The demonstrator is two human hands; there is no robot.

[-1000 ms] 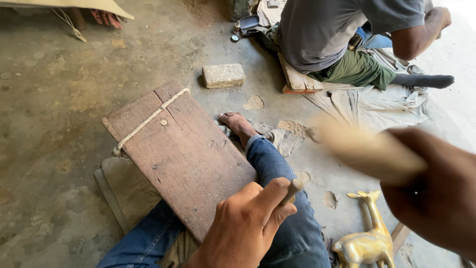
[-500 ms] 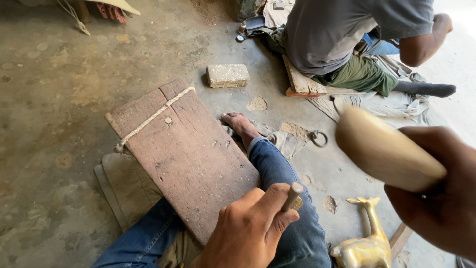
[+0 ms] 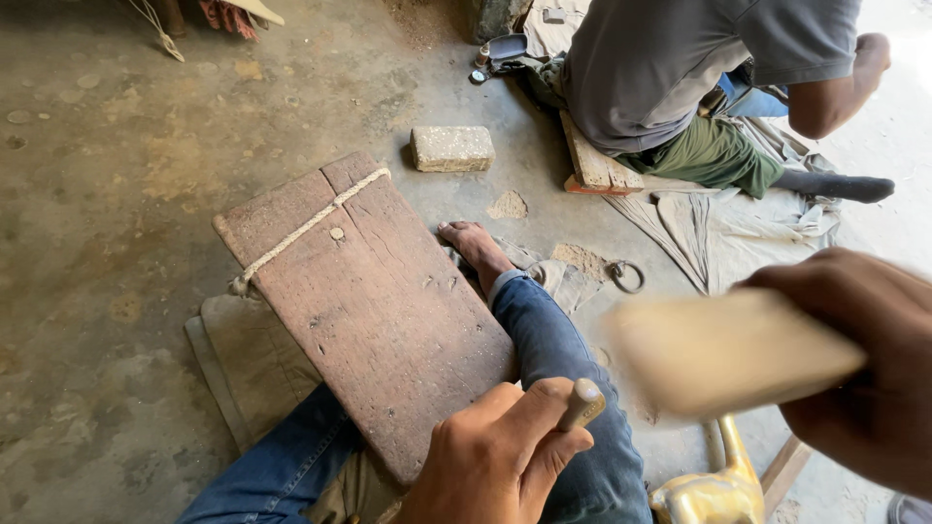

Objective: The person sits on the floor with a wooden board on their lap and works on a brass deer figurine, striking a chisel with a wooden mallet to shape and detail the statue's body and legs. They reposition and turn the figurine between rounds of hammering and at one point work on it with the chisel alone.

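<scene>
View from the head camera, looking down at a seated person's lap and a bare concrete floor [image 3: 116, 146]. At lower centre, the left hand [image 3: 490, 461] is closed around a small chisel-like tool [image 3: 582, 404], whose flat, pale butt end stands up between thumb and forefinger; the working end is hidden inside the fist. At right, the right hand [image 3: 864, 374] is clamped on a pale wooden mallet [image 3: 728, 354], which is blurred and lies across the frame just right of the tool's butt end, slightly above it and not touching it. The two hands are apart. At the bottom edge, below the mallet, the head and neck of a brass animal figurine [image 3: 714, 490] show; its body is cut off by the frame. A weathered wooden board [image 3: 369, 301], bound near its far end with a light rope [image 3: 306, 228], slopes from centre left down to the person's lap, resting beside the leg in blue jeans [image 3: 553, 349], whose bare foot [image 3: 476, 247] touches the floor. Beyond the board, at upper centre, lies a grey brick [image 3: 451, 147]. At upper right, another person [image 3: 670, 68] in a grey shirt sits on a wooden block [image 3: 594, 165], back to the camera, with a grey cloth [image 3: 728, 228] spread beside them. A small metal ring [image 3: 626, 277] lies on the floor near that cloth.
</scene>
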